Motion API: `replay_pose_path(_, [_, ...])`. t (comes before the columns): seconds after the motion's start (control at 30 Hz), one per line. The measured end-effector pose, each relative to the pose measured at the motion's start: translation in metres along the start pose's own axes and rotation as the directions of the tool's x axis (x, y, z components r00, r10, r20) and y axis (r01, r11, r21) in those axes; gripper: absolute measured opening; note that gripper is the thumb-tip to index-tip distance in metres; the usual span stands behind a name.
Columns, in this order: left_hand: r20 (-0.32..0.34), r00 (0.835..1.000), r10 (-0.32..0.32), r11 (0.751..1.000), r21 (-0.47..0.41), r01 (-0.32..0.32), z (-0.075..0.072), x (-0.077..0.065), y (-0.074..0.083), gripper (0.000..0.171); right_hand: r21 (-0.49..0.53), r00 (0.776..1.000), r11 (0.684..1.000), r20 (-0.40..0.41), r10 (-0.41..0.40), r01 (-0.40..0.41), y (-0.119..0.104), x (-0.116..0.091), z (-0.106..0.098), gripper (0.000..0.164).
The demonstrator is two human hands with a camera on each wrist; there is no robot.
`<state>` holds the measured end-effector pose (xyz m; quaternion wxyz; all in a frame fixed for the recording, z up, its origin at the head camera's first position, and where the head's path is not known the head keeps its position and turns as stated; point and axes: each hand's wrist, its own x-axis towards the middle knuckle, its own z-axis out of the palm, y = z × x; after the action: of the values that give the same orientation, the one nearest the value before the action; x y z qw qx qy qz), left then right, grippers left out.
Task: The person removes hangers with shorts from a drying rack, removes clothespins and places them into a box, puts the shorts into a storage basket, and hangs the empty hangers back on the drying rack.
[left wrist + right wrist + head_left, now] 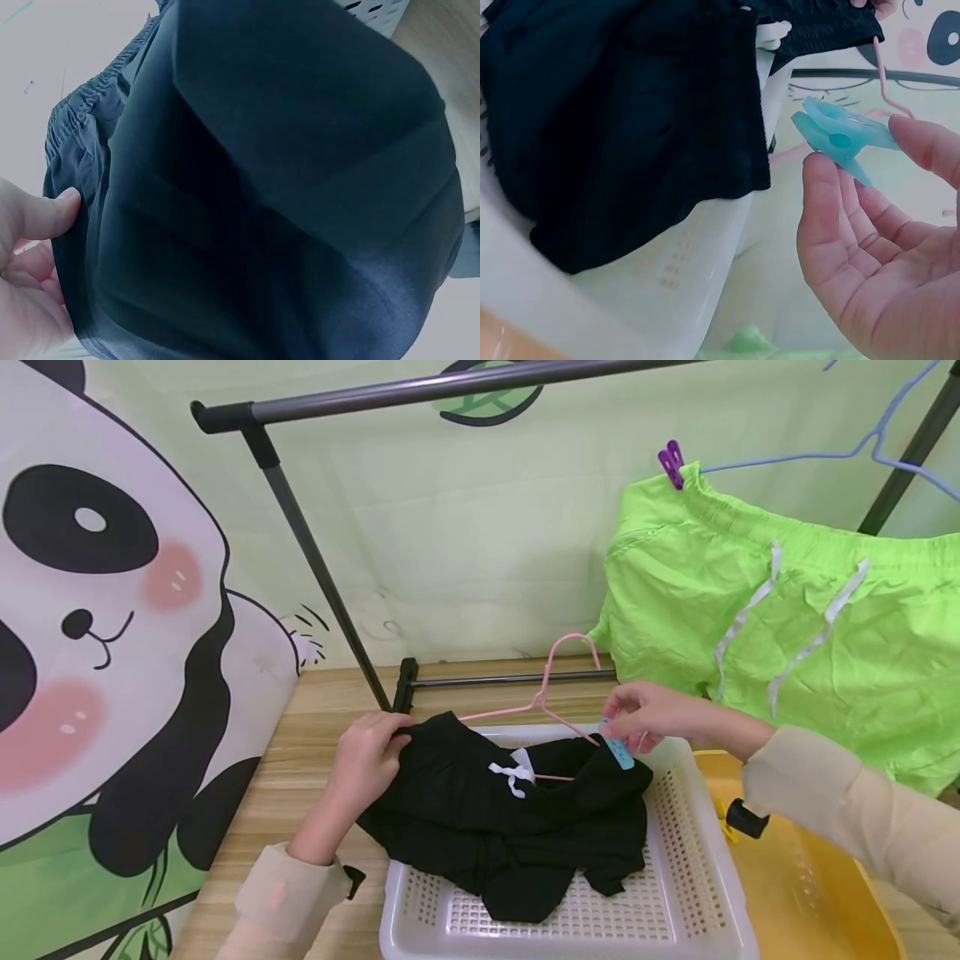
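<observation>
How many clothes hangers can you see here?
2: a pink hanger partly inside the black shorts, and a blue hanger holding the green shorts, upper right. More could be hidden.

Pale green panda-print backdrop point(450, 552) behind a light wood-grain surface point(292, 777)

Black shorts point(442, 793) — turquoise clothespin point(826, 129)

With our bare left hand point(26, 300) we pinch the edge of a dark cloth garment with a gathered waistband point(300, 187); pale perforated plastic point(381, 11) peeks out beyond.
</observation>
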<state>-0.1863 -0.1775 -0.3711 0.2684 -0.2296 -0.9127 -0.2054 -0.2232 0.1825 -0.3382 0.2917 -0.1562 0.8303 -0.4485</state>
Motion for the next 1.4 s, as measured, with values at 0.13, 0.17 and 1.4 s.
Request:
replay_pose_path(0.13, [-0.001, 1.0, 0.0, 1.0, -0.003, 0.0, 0.0, -0.001, 0.0, 0.013, -0.016, 1.0, 1.0, -0.003, 0.021, -0.021, 0.006, -0.005, -0.004, 0.03])
replay_pose_path(0.17, [-0.001, 1.0, -0.001, 1.0, -0.003, 0.001, 0.0, -0.001, 0.0, 0.013, -0.019, 1.0, 0.999, -0.002, 0.026, -0.026, 0.008, -0.006, -0.005, 0.03])
replay_pose_path(1.4, [0.02, 0.999, -0.027, 1.0, -0.002, 0.027, 0.001, -0.002, -0.001, 0.014, -0.058, 0.988, 0.986, 0.024, 0.155, -0.154, 0.055, -0.038, -0.032, 0.036])
